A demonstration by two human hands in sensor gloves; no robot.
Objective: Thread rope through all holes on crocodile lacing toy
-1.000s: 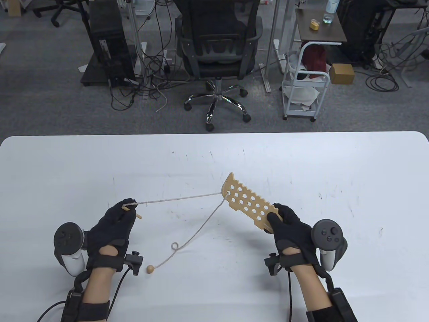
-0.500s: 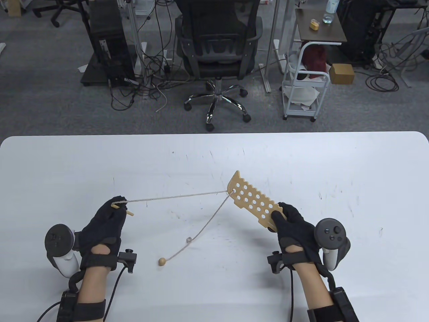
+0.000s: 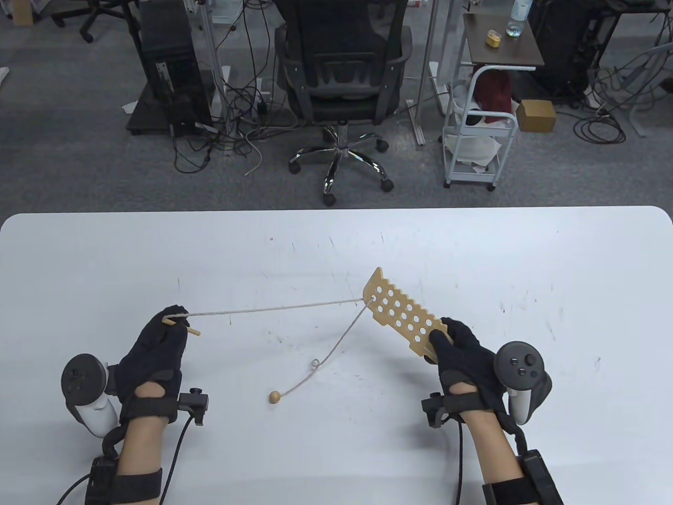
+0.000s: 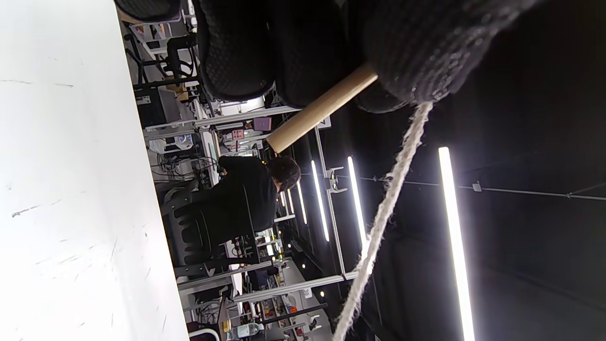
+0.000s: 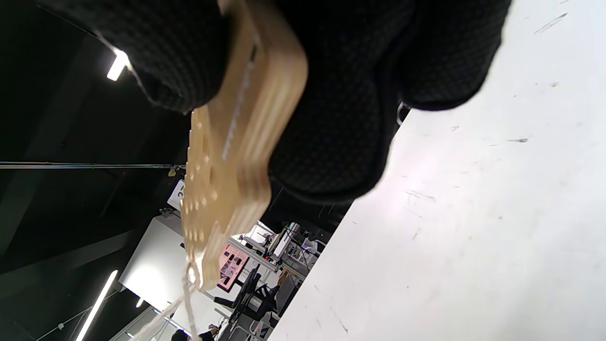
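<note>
Pinched between the curled fingers of the left hand [image 3: 157, 342], at about 8 o'clock on the white table [image 3: 105, 252], the wooden needle [image 3: 181, 325] serves as a handle for drawing the rope [image 3: 273, 309] leftward, which would explain why the hand sits so far from the toy. From that pinch the rope runs nearly straight toward 3 o'clock and meets the crocodile lacing toy [image 3: 402, 315] at a hole near its far end; the line looks taut, a sign, it seems, that slack is being taken up through that first hole. A second stretch of rope drops from the same hole toward 7 o'clock, curls into a small loop and ends in a wooden bead [image 3: 274, 397] lying on the table, apparently the stopper that will keep the tail from slipping through. Further right, the right hand [image 3: 462, 357] grips the toy's near end, thumb on top and fingers beneath, holding the board lifted and angled toward 11 o'clock so both faces stay reachable. Rows of holes remain unthreaded, so the lacing appears barely begun.
</note>
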